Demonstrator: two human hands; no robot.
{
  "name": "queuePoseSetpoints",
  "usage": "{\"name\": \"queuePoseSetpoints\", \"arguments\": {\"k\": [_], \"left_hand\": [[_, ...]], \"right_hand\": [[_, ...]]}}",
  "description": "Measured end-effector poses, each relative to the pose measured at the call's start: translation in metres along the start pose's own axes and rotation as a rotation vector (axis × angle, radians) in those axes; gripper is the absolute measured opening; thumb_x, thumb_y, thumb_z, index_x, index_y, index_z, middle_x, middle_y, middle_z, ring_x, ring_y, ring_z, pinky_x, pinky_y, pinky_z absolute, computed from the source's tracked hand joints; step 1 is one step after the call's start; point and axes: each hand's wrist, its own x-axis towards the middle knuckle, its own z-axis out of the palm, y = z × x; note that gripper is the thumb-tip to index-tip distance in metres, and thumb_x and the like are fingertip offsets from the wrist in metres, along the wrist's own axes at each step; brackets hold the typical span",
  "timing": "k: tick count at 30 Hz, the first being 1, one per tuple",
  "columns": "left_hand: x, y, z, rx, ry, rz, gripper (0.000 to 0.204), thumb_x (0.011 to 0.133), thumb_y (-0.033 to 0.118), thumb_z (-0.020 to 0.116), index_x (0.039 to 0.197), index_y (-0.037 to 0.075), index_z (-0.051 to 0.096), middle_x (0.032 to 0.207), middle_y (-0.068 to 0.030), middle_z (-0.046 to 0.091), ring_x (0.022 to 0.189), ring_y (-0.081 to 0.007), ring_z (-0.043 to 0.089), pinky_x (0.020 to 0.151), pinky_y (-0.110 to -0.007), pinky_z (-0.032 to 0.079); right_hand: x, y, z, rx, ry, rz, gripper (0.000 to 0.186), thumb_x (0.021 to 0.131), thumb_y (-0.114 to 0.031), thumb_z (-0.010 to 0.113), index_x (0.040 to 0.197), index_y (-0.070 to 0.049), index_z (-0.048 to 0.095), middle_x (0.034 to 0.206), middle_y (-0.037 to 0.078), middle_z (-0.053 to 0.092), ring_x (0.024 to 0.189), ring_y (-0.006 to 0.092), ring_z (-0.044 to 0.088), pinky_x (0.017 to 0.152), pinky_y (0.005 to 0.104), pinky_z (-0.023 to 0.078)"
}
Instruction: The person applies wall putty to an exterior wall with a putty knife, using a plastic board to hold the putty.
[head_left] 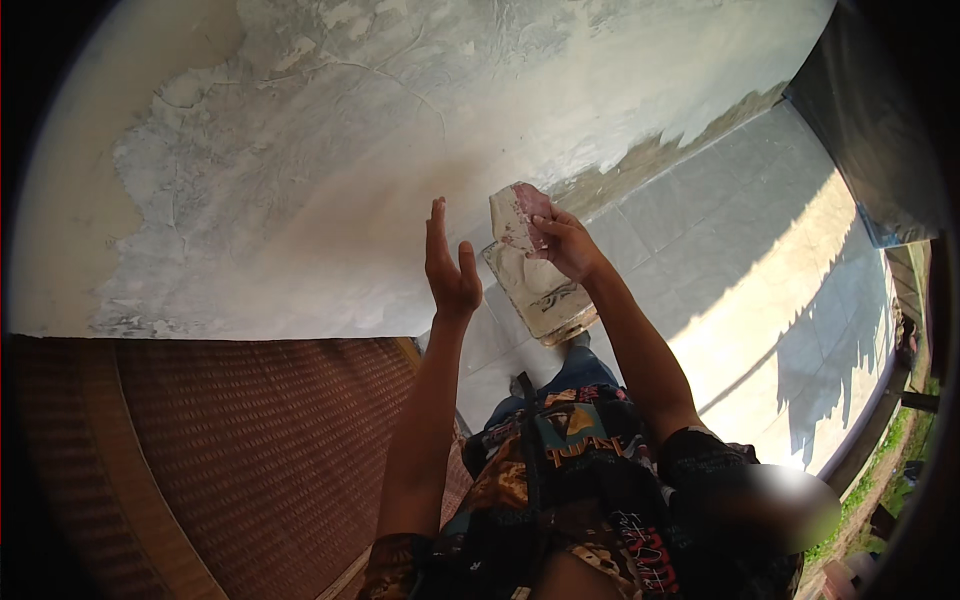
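Head view, looking down past a dark patterned shirt (590, 440). Right hand (567, 243): grip closed on a flat pale piece (515, 212), thumb and fingers at its right side. Piece is whitish with a pinkish-red band by the fingers; tilted, raised before the plastered wall (370, 140); contact with wall cannot be told

Left hand (452, 270): grip wide open, fingers pointing up, thumb standing apart from them, nothing visible in it. Just left of the piece, not touching it

Below the piece, partly overlapped by it in view: a rectangular whitish object (540, 295), surface smeared and lumpy, near the wearer's legs. Whether piece and object touch, cannot tell

Wall: grey and cream patches, uneven, bare darker strip along the base. Grey tiled floor (650, 225) to the right, bright sunlight and jagged shadow across it. Lower left, a reddish-brown woven-looking surface (270, 450). Far right, a dark sheet (865, 130) and some greenery (860, 510)
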Motion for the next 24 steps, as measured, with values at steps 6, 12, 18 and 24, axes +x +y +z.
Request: {"name": "queuePoseSetpoints", "arguments": {"k": [6,12,18,24], "left_hand": [[0.077,0.028,-0.013,0.066,0.039,0.217,0.061,0.099,0.03,0.042,0.148,-0.006,0.033,0.149,-0.0251,0.041,0.142,-0.0384,0.036,0.119,-0.052,0.022],[0.152,0.056,-0.024,0.116,0.088,0.419,0.062,0.092,0.021,0.046,0.145,-0.008,0.035,0.149,-0.0254,0.042,0.142,-0.0392,0.036,0.119,-0.053,0.022],[0.21,0.083,-0.036,0.221,0.117,0.574,0.063,0.09,0.021,0.049,0.144,-0.008,0.037,0.149,-0.0246,0.042,0.142,-0.0389,0.036,0.118,-0.054,0.021],[0.244,0.09,-0.048,0.336,0.177,0.671,0.063,0.089,0.023,0.051,0.144,-0.007,0.039,0.151,-0.023,0.041,0.143,-0.0378,0.035,0.118,-0.055,0.021]], "right_hand": [[0.021,-0.069,0.038,-0.052,-0.074,-0.143,0.034,0.097,-0.015,0.058,0.13,-0.007,0.055,0.108,0.005,0.068,0.088,0.0137,0.07,0.063,0.0286,0.062],[0.03,-0.156,0.083,-0.155,-0.154,-0.349,0.039,0.095,-0.005,0.053,0.134,-0.005,0.05,0.112,0.008,0.066,0.086,0.0154,0.07,0.066,0.0307,0.064],[0.036,-0.224,0.122,-0.198,-0.217,-0.486,0.036,0.092,-0.001,0.052,0.127,0.003,0.05,0.105,0.011,0.064,0.086,0.02,0.07,0.067,0.0356,0.065],[0.049,-0.268,0.153,-0.371,-0.207,-0.654,0.034,0.092,0.0,0.051,0.126,0.001,0.05,0.107,0.01,0.062,0.093,0.0207,0.068,0.077,0.0405,0.064]]}}
